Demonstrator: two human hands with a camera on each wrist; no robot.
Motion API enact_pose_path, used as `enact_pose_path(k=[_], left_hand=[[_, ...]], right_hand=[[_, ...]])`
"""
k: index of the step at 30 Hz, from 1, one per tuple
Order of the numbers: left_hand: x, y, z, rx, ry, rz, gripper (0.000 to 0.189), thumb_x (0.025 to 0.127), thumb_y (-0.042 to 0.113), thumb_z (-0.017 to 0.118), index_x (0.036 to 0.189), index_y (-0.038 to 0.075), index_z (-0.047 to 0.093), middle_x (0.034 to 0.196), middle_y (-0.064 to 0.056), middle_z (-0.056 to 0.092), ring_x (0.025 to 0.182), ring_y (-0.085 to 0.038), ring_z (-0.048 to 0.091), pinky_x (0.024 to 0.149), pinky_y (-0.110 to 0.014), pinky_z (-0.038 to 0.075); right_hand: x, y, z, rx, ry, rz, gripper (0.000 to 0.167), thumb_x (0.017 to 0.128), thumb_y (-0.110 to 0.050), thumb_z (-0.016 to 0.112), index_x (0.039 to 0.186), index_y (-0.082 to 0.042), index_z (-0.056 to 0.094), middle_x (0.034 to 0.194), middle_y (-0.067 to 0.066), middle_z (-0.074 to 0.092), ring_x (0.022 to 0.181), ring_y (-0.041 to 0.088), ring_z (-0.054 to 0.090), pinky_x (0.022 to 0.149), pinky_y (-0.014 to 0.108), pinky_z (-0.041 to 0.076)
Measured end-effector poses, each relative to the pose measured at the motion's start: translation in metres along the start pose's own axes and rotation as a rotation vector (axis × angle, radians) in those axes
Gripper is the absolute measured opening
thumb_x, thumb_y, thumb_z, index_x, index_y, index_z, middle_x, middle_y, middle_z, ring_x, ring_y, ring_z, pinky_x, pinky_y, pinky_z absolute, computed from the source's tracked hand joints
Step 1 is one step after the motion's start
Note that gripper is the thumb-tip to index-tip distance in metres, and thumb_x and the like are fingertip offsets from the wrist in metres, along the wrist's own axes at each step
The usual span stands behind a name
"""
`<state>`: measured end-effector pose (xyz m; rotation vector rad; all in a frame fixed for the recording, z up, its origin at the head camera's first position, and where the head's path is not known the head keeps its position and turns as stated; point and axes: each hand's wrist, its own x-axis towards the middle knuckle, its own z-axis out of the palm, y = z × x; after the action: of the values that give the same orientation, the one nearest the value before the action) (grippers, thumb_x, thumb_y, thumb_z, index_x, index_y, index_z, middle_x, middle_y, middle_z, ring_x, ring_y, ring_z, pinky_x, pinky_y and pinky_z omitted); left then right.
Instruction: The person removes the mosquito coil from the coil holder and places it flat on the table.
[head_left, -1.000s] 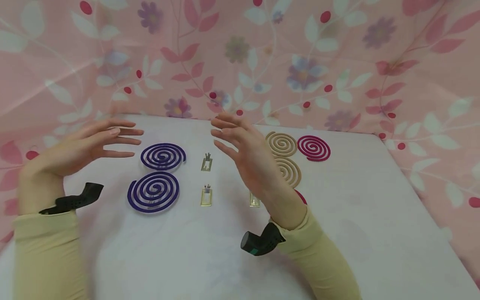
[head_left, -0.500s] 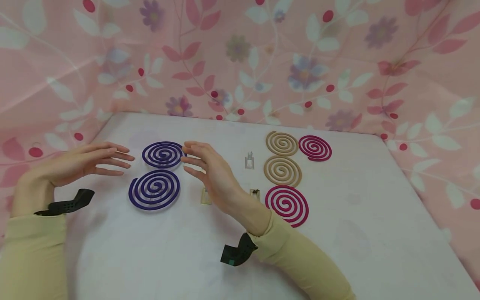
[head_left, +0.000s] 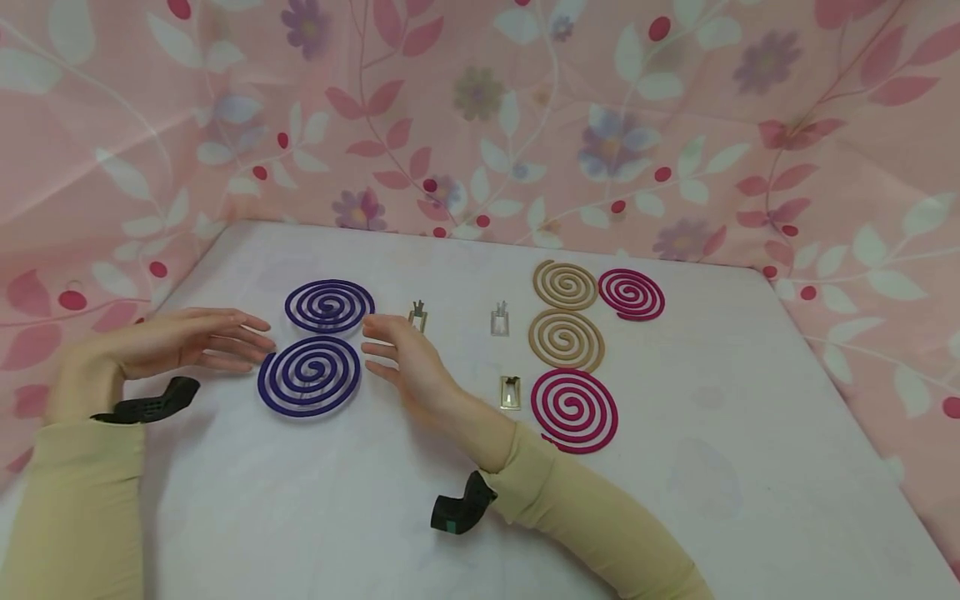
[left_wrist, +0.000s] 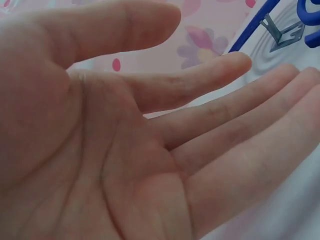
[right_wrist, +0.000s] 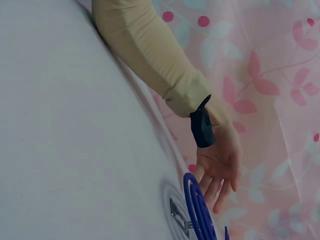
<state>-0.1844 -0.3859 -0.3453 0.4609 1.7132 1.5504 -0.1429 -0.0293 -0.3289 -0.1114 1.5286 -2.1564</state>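
Observation:
Two dark blue-purple mosquito coils stand one behind the other at the left of the table, the far coil (head_left: 330,306) and the near coil (head_left: 309,377). In the right wrist view, a small metal stand (right_wrist: 178,217) shows beneath a blue coil (right_wrist: 199,207), holding it off the table. My left hand (head_left: 191,340) hovers at the left side of the near coil, fingers extended and palm inward. On the other side, my right hand (head_left: 412,362) has its loosely bent fingers close to that coil's right edge. Neither hand holds anything. The right hand hides part of a metal coil stand (head_left: 419,313).
On the right of the white table (head_left: 705,400) lie two tan coils (head_left: 566,285) and two magenta coils (head_left: 574,410). Two more metal stands, a silver one (head_left: 499,319) and a brass-coloured one (head_left: 510,392), lie left of them. A pink floral cloth (head_left: 480,108) hangs behind.
My right hand has swept left and down from the table's middle to the near blue coil. My left hand has lowered toward the same coil's left side. The coils have not moved.

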Motion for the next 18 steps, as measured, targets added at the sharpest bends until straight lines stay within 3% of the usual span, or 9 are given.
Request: enact_pose_path(k=[4,10,18], left_hand=[[0.003,-0.003,0.001,-0.079,-0.024,-0.026,0.046,0.111,0.014,0.015,0.150,-0.003,0.034,0.140,-0.009,0.060,0.126,-0.023,0.061,0.103,-0.040,0.050],[0.007,-0.005,0.002,-0.113,-0.031,-0.029,0.047,0.111,0.014,0.017,0.149,-0.001,0.040,0.138,-0.007,0.062,0.124,-0.023,0.062,0.101,-0.042,0.051],[0.012,-0.006,0.004,-0.062,0.000,-0.066,0.047,0.111,0.017,0.019,0.148,-0.001,0.041,0.137,-0.006,0.063,0.123,-0.024,0.063,0.100,-0.041,0.052]], right_hand=[[0.002,0.009,0.001,0.034,0.012,0.048,0.046,0.101,-0.029,0.049,0.138,-0.001,0.049,0.148,0.018,0.044,0.141,0.037,0.041,0.116,0.047,0.037],[0.008,0.020,0.000,0.134,0.063,0.138,0.048,0.099,-0.029,0.051,0.136,0.002,0.054,0.148,0.022,0.041,0.137,0.037,0.042,0.114,0.053,0.038],[0.015,0.030,-0.004,0.254,0.032,0.245,0.055,0.099,-0.033,0.051,0.141,0.002,0.047,0.143,0.023,0.045,0.137,0.038,0.043,0.112,0.058,0.038]])
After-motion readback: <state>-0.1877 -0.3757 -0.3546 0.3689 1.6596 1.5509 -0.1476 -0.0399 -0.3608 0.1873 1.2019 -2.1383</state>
